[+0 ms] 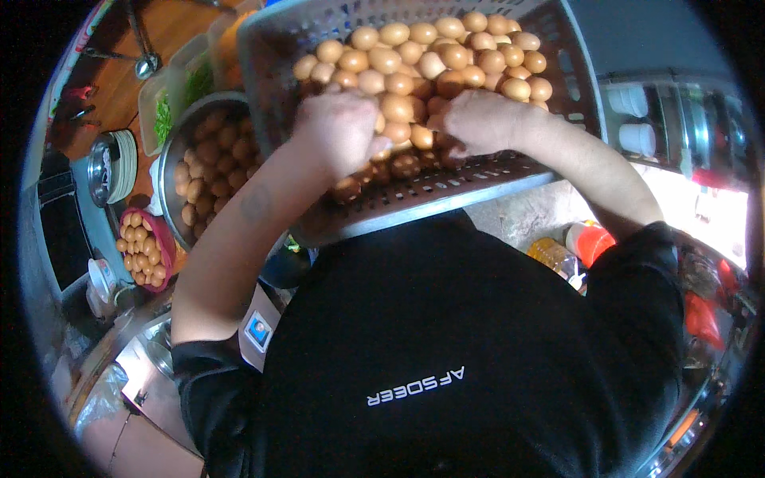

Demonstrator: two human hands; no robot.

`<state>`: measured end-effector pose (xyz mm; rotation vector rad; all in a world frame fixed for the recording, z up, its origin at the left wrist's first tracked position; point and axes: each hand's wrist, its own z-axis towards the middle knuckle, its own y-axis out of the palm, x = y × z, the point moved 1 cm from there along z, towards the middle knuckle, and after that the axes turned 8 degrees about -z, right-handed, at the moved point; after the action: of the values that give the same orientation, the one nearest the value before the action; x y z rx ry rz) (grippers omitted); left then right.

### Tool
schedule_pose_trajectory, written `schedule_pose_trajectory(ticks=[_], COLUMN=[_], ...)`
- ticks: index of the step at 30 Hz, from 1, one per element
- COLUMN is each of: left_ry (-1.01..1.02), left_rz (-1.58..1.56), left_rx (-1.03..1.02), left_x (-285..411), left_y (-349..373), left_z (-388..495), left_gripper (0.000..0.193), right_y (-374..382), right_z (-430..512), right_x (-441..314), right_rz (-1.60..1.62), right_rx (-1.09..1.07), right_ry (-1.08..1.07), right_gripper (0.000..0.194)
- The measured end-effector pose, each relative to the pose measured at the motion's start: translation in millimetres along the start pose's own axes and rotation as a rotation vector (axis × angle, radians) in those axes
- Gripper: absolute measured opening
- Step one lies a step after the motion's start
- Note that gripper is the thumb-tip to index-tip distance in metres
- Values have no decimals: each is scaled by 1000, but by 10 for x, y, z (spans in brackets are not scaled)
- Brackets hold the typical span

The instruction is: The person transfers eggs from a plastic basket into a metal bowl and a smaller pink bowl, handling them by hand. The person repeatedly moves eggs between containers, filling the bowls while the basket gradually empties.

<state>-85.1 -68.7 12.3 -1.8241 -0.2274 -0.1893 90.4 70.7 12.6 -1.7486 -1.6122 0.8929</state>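
Observation:
A large rectangular plastic crate (466,200) with slotted walls holds a heap of brown eggs (412,71). Both of my hands are inside it, over the near part of the heap. My left hand (340,125) is blurred, with curled fingers against eggs at the crate's left side. To its right, my right hand (478,122) reaches in among the eggs, fingers bent downward. The fingertips of both hands are partly hidden, so whether either one grips an egg does not show. A round metal bowl (170,203) of brown eggs stands just left of the crate, partly behind my left forearm.
A pink basket (167,251) of eggs lies farther left, near stacked plates (124,167). Clear tubs, one with chopped greens (162,116), stand on the wooden table (113,66). At right are white tubs (636,140), a bottle of yellow liquid (550,257) and a red container (594,245).

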Motion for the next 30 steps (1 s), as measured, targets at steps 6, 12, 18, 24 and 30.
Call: schedule_pose_trajectory(ticks=[6, 12, 18, 24, 30], left_ry=[37, -208, -175, -254, -270], left_rz=[-136, -269, -1246, -1647, -1902], left_rx=[-14, -23, 329, 468, 487], left_x=[-82, -280, -725, -817, -696], left_y=[418, 227, -373, -486, -375], left_z=[349, 478, -68, -503, -734], left_gripper=[32, 44, 30, 26, 26], right_y=[-92, 22, 18, -9, 5], right_z=[160, 485, 390, 248, 336], right_x=[88, 82, 154, 196, 50], right_rz=[75, 149, 169, 1, -125], right_rx=[231, 581, 438, 317, 341], right_ry=[56, -153, -167, -194, -263], right_gripper=[28, 35, 43, 52, 35])
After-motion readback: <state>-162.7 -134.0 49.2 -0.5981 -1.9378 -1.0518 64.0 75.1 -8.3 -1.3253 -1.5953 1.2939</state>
